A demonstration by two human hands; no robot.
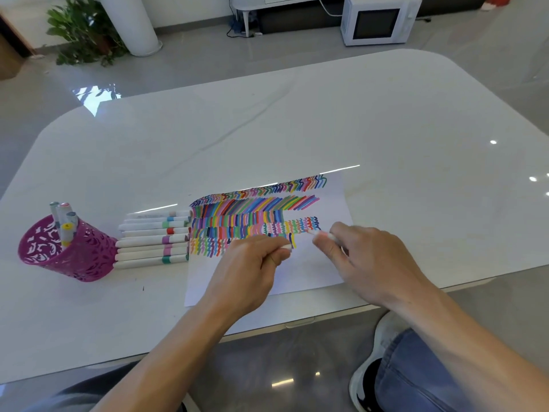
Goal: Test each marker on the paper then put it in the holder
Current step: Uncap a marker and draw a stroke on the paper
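Marker (pixel 325 235) pinched in the right hand (pixel 367 263) lies nearly level, its long axis left-right and its tip pointing left over the paper (pixel 312 272) beneath both hands. The left hand (pixel 248 272) pinches a short white piece (pixel 286 247). Further left lie eight markers (pixel 148 240) side by side. Beyond them stands one holder (pixel 77 260) with at least three upright.

On table (pixel 326 114), holder (pixel 71 251) left, row of markers (pixel 148 240) between it and paper (pixel 309 270).

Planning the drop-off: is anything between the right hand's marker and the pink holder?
The left hand with its white cap and a row of white markers lie between the right hand's white marker and the magenta perforated holder; above them nothing visible blocks.
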